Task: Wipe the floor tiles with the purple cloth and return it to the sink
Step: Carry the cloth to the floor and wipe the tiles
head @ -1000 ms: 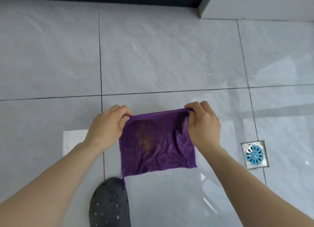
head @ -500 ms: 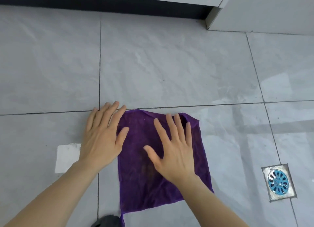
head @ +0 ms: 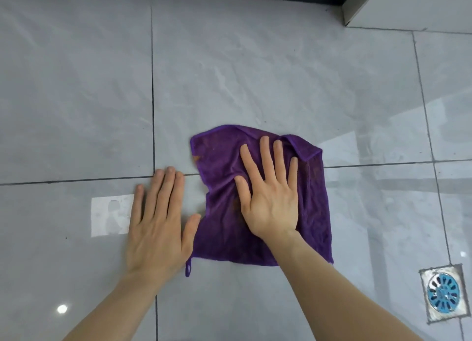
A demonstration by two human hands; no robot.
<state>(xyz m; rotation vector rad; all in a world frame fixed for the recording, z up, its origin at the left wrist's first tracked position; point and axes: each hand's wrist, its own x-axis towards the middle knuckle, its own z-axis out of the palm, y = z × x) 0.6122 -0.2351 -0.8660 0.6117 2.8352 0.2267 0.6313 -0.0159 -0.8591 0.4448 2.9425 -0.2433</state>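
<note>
My right hand lies flat, fingers spread, pressing the cloth onto the tiles to wipe, nothing gripped. Left hand just left of it, open palm on bare floor, probably bracing. Drain well right; white patch beside left hand. Path clear.

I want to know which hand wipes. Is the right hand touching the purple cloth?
Touching. The head view shows the right hand pressed flat on the purple cloth, fingers spread across it.

Blue floor drain; white patch well apart.
</note>
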